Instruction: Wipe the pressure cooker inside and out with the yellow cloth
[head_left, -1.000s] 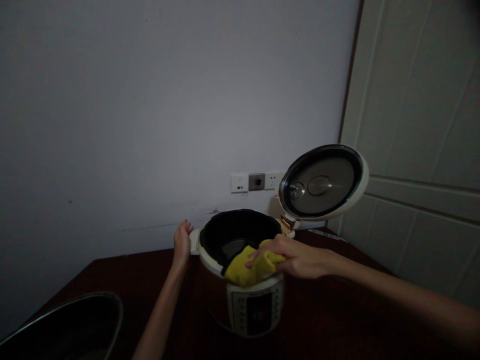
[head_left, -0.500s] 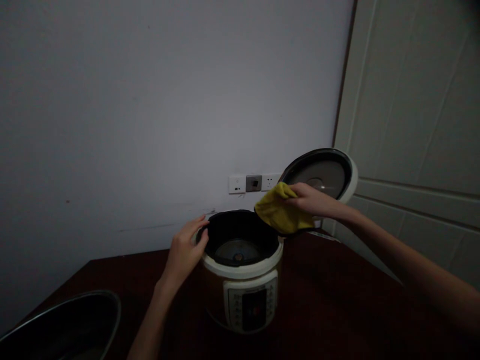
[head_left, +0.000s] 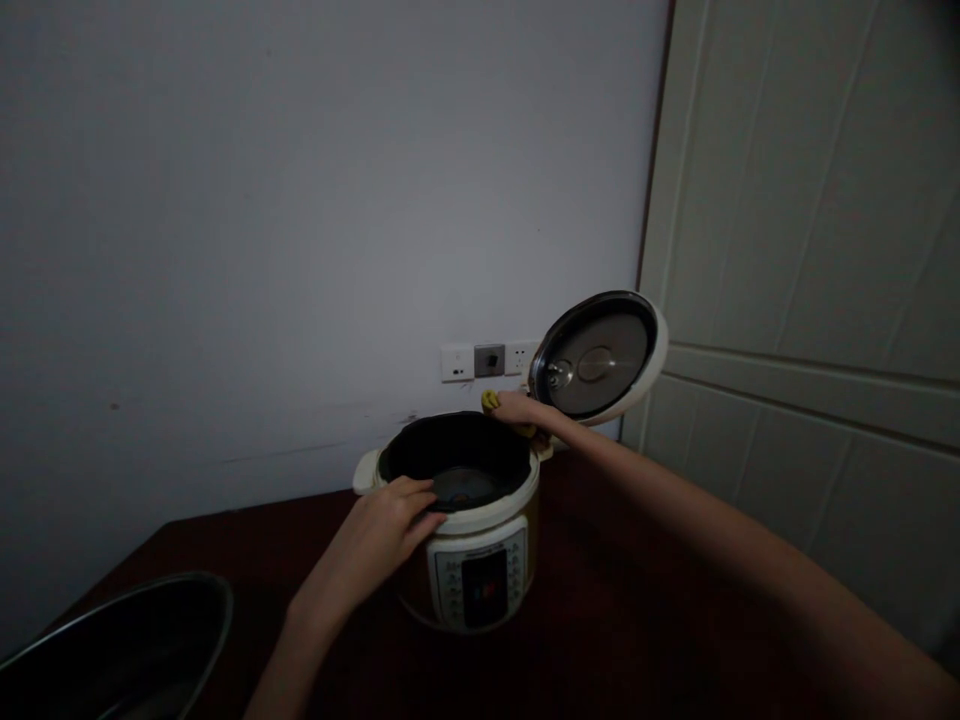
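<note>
A cream electric cooker (head_left: 480,570) stands on a dark wooden table (head_left: 637,620), its hinged lid (head_left: 596,355) raised to the right. My left hand (head_left: 390,525) rests on the cooker's front rim, fingers laid over the edge of the black inner cavity. My right hand (head_left: 517,408) reaches to the back rim near the hinge and is closed on a yellow cloth (head_left: 491,401), of which only a small part shows past the fingers.
A dark metal bowl (head_left: 127,650) sits at the table's lower left corner. Wall sockets (head_left: 480,360) are behind the cooker. A pale panelled door (head_left: 810,300) fills the right side.
My right hand has moved the yellow cloth from the front rim, up past the lid, down to the back rim by the hinge. My left hand has shifted from the left handle to the front rim.
</note>
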